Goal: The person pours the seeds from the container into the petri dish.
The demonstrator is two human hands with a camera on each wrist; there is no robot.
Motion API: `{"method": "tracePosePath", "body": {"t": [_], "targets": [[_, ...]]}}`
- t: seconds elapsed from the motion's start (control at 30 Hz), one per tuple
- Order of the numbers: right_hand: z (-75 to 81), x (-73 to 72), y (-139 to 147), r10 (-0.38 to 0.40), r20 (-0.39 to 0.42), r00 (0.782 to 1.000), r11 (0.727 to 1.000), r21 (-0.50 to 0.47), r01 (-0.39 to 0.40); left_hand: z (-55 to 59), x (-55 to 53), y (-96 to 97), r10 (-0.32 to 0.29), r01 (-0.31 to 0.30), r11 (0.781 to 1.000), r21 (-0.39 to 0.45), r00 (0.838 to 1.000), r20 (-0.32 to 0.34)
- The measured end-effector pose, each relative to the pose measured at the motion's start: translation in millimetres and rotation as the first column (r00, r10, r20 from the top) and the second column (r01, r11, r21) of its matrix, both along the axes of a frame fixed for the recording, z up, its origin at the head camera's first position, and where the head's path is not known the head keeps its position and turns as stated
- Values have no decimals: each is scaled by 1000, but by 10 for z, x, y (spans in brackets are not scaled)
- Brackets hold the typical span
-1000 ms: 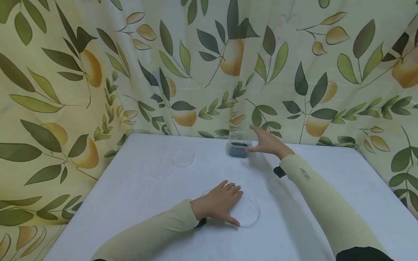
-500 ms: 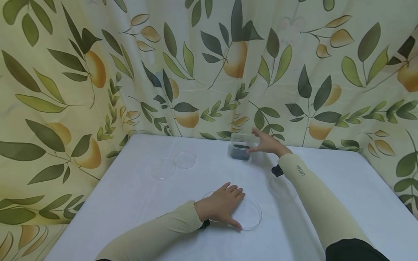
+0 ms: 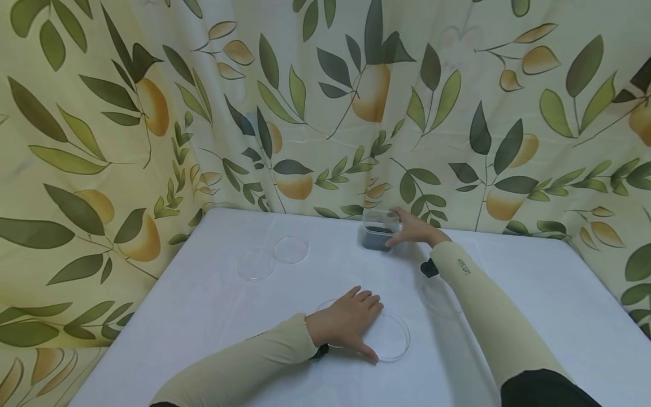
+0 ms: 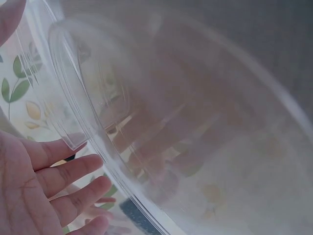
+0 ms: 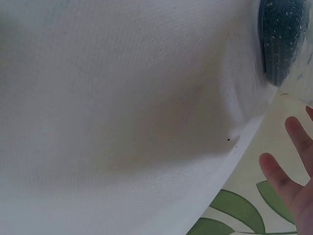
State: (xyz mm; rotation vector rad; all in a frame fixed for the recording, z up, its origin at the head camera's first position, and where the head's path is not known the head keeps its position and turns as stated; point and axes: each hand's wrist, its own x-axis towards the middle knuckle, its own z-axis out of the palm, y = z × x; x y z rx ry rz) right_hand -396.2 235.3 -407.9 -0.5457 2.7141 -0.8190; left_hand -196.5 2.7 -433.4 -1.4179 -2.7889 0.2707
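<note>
In the head view, my left hand (image 3: 348, 322) lies spread over clear round dishes on the white table. One shallow clear dish (image 3: 390, 339) shows to the right of its thumb, and another rim curves out behind the wrist. The left wrist view shows the fingers (image 4: 78, 171) extended along the dish rim (image 4: 112, 159). Toward the back, my right hand (image 3: 418, 229) is at the right side of a clear plastic box (image 3: 378, 238) with dark granular contents, thumb in front, fingers behind. In the right wrist view, the visible fingers (image 5: 279, 171) are straight and spread beside it.
Two more clear round discs (image 3: 256, 264) lie side by side at the back left of the table (image 3: 285, 294). Another faint clear round piece (image 3: 442, 299) lies under the right wrist. A leaf-and-fruit patterned curtain (image 3: 325, 141) hangs behind the table.
My right hand's fingers and thumb have come down closer around the box's right side. The left hand stays over the dishes. The head view has shifted slightly.
</note>
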Motion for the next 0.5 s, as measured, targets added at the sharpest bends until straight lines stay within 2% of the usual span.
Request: {"method": "tracePosePath", "body": {"t": [0.17,0.5], "targets": [[-9,-3,0,-3,-1,1000,1000,-25,3,4,-1,8,4,-4,1000,-8,1000,7],[-9,44,-18,-3,-52,999,998,-62,0,-6,-3,18,7,-7,1000,-13,1000,10]]}}
